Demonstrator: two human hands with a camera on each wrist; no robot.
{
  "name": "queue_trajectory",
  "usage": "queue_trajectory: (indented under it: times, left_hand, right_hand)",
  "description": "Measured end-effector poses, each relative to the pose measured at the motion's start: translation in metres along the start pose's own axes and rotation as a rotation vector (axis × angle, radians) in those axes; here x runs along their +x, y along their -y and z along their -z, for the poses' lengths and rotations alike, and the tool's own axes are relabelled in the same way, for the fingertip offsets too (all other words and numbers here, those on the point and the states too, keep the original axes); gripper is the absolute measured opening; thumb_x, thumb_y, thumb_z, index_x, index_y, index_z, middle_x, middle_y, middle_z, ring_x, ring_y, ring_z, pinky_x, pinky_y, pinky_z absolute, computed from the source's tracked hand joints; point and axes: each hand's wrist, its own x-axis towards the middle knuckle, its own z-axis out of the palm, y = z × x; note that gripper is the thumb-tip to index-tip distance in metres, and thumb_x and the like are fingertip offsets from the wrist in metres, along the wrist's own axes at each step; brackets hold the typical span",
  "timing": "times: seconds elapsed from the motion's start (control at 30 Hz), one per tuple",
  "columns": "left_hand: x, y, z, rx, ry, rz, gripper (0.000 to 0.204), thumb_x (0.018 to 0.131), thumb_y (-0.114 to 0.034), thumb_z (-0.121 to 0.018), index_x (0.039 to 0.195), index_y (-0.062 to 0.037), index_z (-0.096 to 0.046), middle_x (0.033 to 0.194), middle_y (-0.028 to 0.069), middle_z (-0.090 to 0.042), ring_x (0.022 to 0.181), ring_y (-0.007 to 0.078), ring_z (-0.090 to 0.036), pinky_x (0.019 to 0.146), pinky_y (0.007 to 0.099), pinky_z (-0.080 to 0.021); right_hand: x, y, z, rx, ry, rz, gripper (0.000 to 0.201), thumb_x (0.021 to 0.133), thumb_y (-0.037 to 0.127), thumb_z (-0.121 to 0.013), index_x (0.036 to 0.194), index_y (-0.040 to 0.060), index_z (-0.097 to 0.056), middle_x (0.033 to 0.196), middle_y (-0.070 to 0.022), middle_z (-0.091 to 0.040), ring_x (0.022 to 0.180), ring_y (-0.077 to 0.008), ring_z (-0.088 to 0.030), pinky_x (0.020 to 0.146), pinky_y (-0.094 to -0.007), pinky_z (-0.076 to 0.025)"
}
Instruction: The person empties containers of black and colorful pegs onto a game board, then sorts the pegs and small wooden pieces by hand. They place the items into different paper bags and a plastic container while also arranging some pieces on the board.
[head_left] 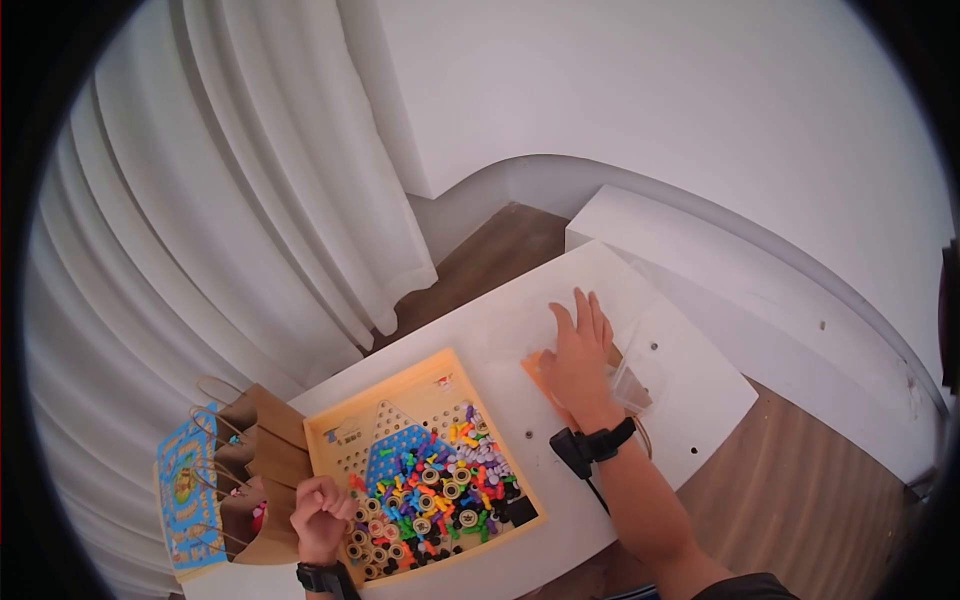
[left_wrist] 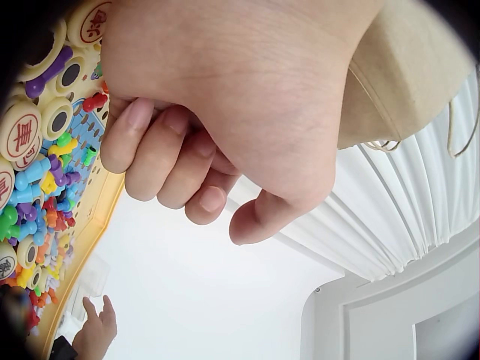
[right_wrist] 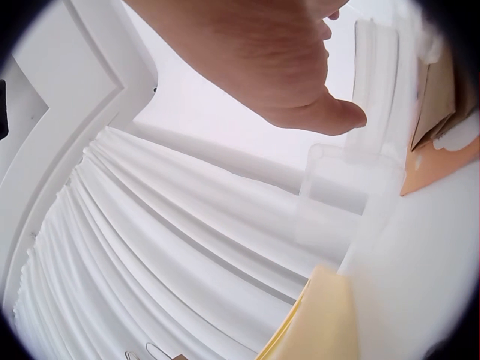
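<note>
My left hand (head_left: 320, 510) hovers by the left edge of a shallow wooden tray (head_left: 500, 436), its fingers loosely curled with nothing visible in them. The tray bears a heap of colourful pegs (left_wrist: 30, 174) and round Chinese chess pieces (left_wrist: 20, 129) on a board with a blue section (head_left: 398, 442). To the tray's right, my right hand (head_left: 580, 362) reaches out with fingers spread and extended. In the right wrist view its thumb lies close by a clear plastic container (right_wrist: 330, 191). An orange-and-brown paper item (right_wrist: 442, 166) is beside that container, partly hidden by my hand in the head view.
Brown paper bags (head_left: 275, 432) with rope handles stand left of the tray, next to a blue printed box (head_left: 185, 490). Small dark round bits lie on the white table (head_left: 560, 520). A white curtain (head_left: 250, 200) hangs behind; a low white ledge (head_left: 740, 300) runs along the wall.
</note>
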Motion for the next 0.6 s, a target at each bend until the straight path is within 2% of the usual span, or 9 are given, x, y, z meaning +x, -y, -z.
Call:
queue_trajectory:
  times: [0.03,0.07,0.13,0.27,0.33,0.6]
  left_hand:
    - [0.0,0.0,-0.001,0.002,-0.003,-0.001,0.042,0.095,-0.032,-0.063,0.07,-0.0114,-0.036,0.062,-0.0053,-0.022,0.054,0.0102,-0.019,0.053,0.031,-0.02]
    - [0.0,0.0,-0.001,-0.001,-0.004,-0.001,0.042,0.095,-0.031,-0.063,0.07,-0.0114,-0.036,0.062,-0.0053,-0.023,0.054,0.0101,-0.019,0.053,0.031,-0.02]
    - [0.0,0.0,-0.002,0.0,-0.006,0.001,0.041,0.095,-0.031,-0.063,0.07,-0.0114,-0.036,0.062,-0.0053,-0.023,0.055,0.01,-0.02,0.053,0.0309,-0.02]
    - [0.0,-0.001,-0.001,-0.013,-0.002,0.011,0.04,0.095,-0.029,-0.063,0.07,-0.0114,-0.036,0.063,-0.0055,-0.023,0.055,0.0099,-0.019,0.054,0.0307,-0.02]
    - [0.0,0.0,-0.001,-0.021,-0.009,0.004,0.04,0.094,-0.029,-0.063,0.07,-0.0114,-0.036,0.063,-0.0056,-0.023,0.055,0.0098,-0.019,0.054,0.0305,-0.02]
    - [0.001,-0.004,-0.009,-0.028,0.019,0.015,0.04,0.093,-0.026,-0.064,0.07,-0.0105,-0.036,0.063,-0.0059,-0.023,0.055,0.0092,-0.019,0.053,0.03,-0.019]
  right_hand:
    - [-0.001,-0.001,-0.002,-0.076,-0.019,-0.022,0.069,0.077,0.01,-0.074,0.143,0.0033,-0.054,0.154,-0.0264,-0.043,0.147,-0.0441,-0.035,0.12,-0.0542,-0.025]
    - [-0.002,-0.004,-0.006,-0.073,-0.017,-0.021,0.069,0.077,0.01,-0.074,0.143,0.0033,-0.054,0.154,-0.0264,-0.043,0.147,-0.0441,-0.035,0.12,-0.0542,-0.025]
    - [-0.007,-0.011,-0.011,-0.151,0.105,-0.097,0.08,0.079,0.021,-0.075,0.151,-0.0002,-0.044,0.157,-0.0293,-0.039,0.149,-0.0471,-0.03,0.122,-0.0573,-0.021]
    - [-0.005,-0.01,-0.007,-0.135,0.163,-0.137,0.08,0.081,0.027,-0.076,0.149,-0.0012,-0.045,0.155,-0.0303,-0.041,0.148,-0.047,-0.031,0.12,-0.0587,-0.021]
    - [-0.003,-0.004,0.004,-0.087,0.223,-0.196,0.075,0.082,0.03,-0.072,0.144,-0.0047,-0.051,0.151,-0.0313,-0.044,0.145,-0.0441,-0.034,0.118,-0.0576,-0.023]
    - [-0.007,-0.012,-0.012,-0.123,0.129,-0.183,0.073,0.085,0.037,-0.073,0.142,-0.0042,-0.053,0.147,-0.0289,-0.046,0.139,-0.0433,-0.038,0.113,-0.0566,-0.028]
